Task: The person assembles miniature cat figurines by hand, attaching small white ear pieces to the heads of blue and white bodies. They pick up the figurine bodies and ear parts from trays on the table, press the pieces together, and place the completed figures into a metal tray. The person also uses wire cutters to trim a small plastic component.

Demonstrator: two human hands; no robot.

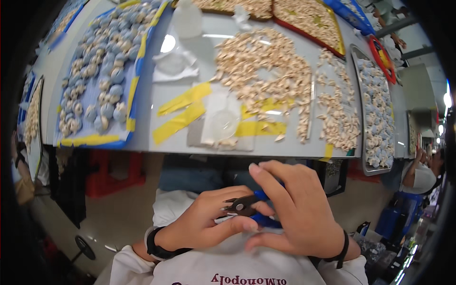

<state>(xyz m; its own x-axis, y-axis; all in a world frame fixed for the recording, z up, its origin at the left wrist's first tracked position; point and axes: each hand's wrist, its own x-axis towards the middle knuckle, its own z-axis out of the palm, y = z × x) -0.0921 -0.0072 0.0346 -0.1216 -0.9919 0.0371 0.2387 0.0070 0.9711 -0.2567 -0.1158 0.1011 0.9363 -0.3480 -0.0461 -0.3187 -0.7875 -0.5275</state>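
Observation:
In front of my body, below the table's front edge, my right hand (301, 209) holds a pair of blue-handled side cutters (243, 206), with the index finger and thumb spread off the handles. Their dark jaws point left into the curl of my left hand (209, 218). The left thumb and fingers close around the jaw tips. Something small and pale shows between them, too hidden to name. Beyond my hands, a pile of small cream-coloured pieces (266, 66) spreads over the grey table (180, 141). A clear round dish (222, 124) sits near the front edge.
At the left stands a blue tray (129, 109) of blue-and-cream round parts; a metal tray (367, 156) at the right holds similar ones. Trays of cream pieces (308, 21) lie at the back. Yellow tape strips (178, 123) mark the tabletop. A red stool (111, 173) stands underneath.

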